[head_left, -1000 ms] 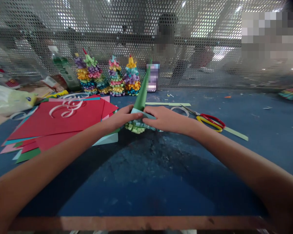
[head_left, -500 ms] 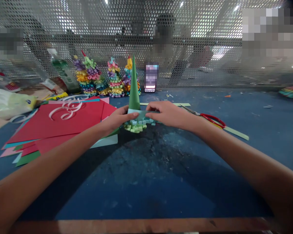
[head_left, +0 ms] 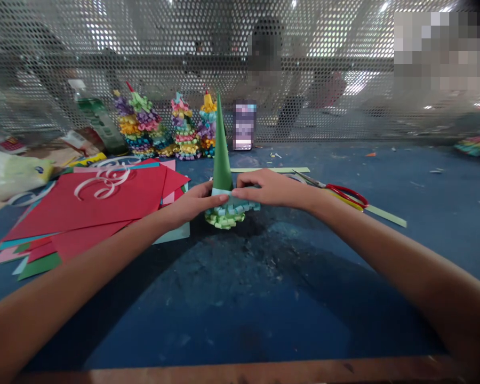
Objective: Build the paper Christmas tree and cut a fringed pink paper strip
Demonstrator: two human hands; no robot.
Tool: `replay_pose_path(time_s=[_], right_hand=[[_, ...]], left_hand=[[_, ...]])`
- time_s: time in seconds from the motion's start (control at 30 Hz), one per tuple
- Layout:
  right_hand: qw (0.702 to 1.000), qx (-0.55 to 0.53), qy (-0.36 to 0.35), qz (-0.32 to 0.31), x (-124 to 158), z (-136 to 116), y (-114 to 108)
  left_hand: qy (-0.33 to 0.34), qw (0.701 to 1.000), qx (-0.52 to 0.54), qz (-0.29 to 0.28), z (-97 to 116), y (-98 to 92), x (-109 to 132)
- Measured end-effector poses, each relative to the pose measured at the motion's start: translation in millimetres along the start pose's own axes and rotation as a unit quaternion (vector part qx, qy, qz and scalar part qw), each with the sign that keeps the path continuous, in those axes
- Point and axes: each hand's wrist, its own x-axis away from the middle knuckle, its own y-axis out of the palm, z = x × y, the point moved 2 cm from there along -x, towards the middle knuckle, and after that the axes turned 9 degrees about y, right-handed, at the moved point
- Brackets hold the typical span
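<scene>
A tall green paper cone (head_left: pixel 221 154) stands upright on the blue table (head_left: pixel 240 288). Rows of curled light green and pale blue paper fringe (head_left: pixel 226 213) wrap its base. My left hand (head_left: pixel 194 202) presses a pale blue fringe strip against the cone's left side with its fingertips. My right hand (head_left: pixel 270 188) pinches the same strip on the right side, fingers closed on it.
Red and coloured paper sheets (head_left: pixel 84 205) with white paper curls lie at left. Several finished fringed paper trees (head_left: pixel 160 128) and a phone (head_left: pixel 244 125) stand by the perforated metal screen. Red-and-yellow scissors (head_left: pixel 340 193) and green paper strips lie right of my hands. A bottle (head_left: pixel 96 120) stands far left.
The cone went from leaning right to standing upright. My hands have brought the pale blue strip round its base, and the view shifted slightly.
</scene>
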Motion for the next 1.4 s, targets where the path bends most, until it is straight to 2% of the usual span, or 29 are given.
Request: replay_pose_path(time_s=[0.4, 0.6, 0.77, 0.93, 1.07, 1.2, 1.4], right_hand=[[0.998, -0.064, -0.018, -0.002, -3.5, 7.3, 3.9], [0.999, -0.043, -0.015, 0.025, -6.0, 5.4, 10.1], [0.999, -0.042, -0.016, 0.014, -4.8, 2.9, 8.1], [0.999, -0.029, 0.009, -0.032, 0.4, 0.2, 0.7], [0.998, -0.004, 0.055, -0.008, 2.3, 2.6, -6.0], [0.999, -0.017, 0.029, -0.016, 1.9, 6.2, -9.8], [1.0, -0.02, 0.012, 0.015, 2.2, 4.6, -10.2]], left_hand=[[-0.002, 0.999, -0.05, 0.019, 3.2, 2.5, -0.4], [-0.014, 0.996, -0.072, 0.058, 3.8, 5.5, -1.5], [-0.032, 0.994, -0.056, 0.092, 11.4, 9.7, 2.3], [-0.045, 0.992, -0.017, 0.119, 9.5, 7.4, 6.3], [-0.051, 0.99, 0.01, 0.133, 6.2, 4.4, 7.0], [-0.059, 0.988, 0.033, 0.141, 7.2, 3.5, 7.7], [-0.064, 0.987, 0.056, 0.135, 8.6, 4.8, 9.3]])
